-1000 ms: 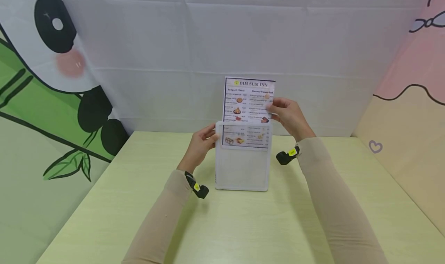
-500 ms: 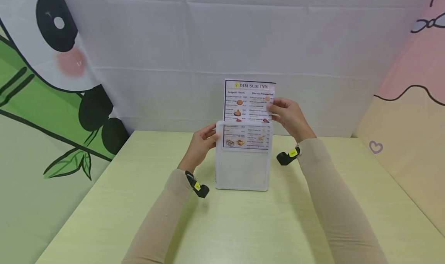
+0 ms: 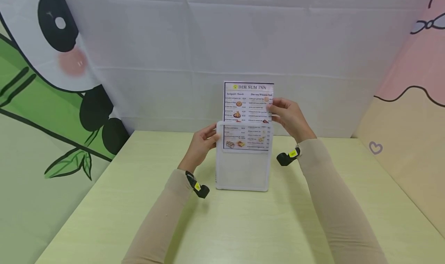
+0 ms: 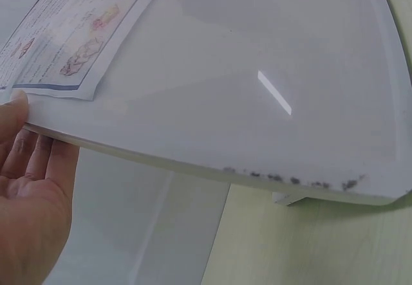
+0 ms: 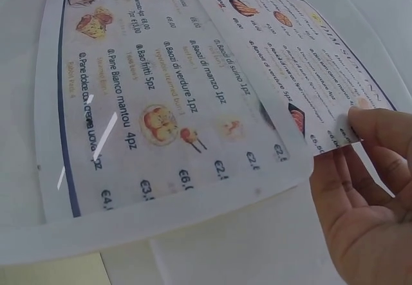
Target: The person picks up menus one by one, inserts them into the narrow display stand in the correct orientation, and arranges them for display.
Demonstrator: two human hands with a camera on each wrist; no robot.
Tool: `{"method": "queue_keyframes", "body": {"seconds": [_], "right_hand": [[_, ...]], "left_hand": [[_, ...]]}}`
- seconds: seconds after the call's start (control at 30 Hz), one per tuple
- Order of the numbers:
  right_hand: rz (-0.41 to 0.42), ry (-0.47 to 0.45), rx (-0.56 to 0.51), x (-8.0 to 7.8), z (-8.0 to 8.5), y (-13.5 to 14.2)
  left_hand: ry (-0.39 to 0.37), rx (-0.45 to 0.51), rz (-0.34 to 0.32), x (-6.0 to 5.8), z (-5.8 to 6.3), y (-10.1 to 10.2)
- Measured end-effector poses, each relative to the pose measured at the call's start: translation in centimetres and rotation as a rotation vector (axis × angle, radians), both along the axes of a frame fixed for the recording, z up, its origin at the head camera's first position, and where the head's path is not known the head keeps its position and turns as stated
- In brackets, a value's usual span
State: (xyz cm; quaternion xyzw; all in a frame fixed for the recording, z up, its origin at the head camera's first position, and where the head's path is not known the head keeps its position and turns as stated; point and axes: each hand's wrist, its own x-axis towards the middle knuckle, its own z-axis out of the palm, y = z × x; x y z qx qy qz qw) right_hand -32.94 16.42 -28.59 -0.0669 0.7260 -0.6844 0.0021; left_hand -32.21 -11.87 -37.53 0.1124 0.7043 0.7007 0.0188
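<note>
A white-framed clear display stand (image 3: 243, 171) stands upright on the table, with a foot showing behind it in the left wrist view. The printed menu sheet (image 3: 248, 101), headed DIM SUM INN, is partly inside it; the upper part sticks out above the top edge. My left hand (image 3: 201, 144) grips the stand's upper left corner, thumb in front and fingers behind. With thumb and fingers, my right hand (image 3: 290, 115) pinches the menu's right edge above the stand. In the right wrist view the menu's lower part (image 5: 154, 105) lies behind the clear front.
The pale wooden table (image 3: 139, 217) runs back to a white cloth wall (image 3: 156, 43). Cartoon-printed panels flank it, a green and white one (image 3: 76, 128) at left and a pink and cream one (image 3: 406, 121) at right.
The menu has slid a little lower into the stand and sits slightly straighter. Both hands have stayed nearly where they were.
</note>
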Motion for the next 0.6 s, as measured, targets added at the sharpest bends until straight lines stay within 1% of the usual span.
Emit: {"method": "queue_keyframes", "body": {"seconds": [0.23,0.6], "right_hand": [[0.001,0.005,0.005,0.02,-0.11,-0.02],[-0.002,0.004,-0.016,0.23,-0.05,-0.06]], "left_hand": [[-0.008,0.014,-0.002,0.09,0.07,0.05],[-0.013,0.004,-0.002,0.1,0.09,-0.05]]}}
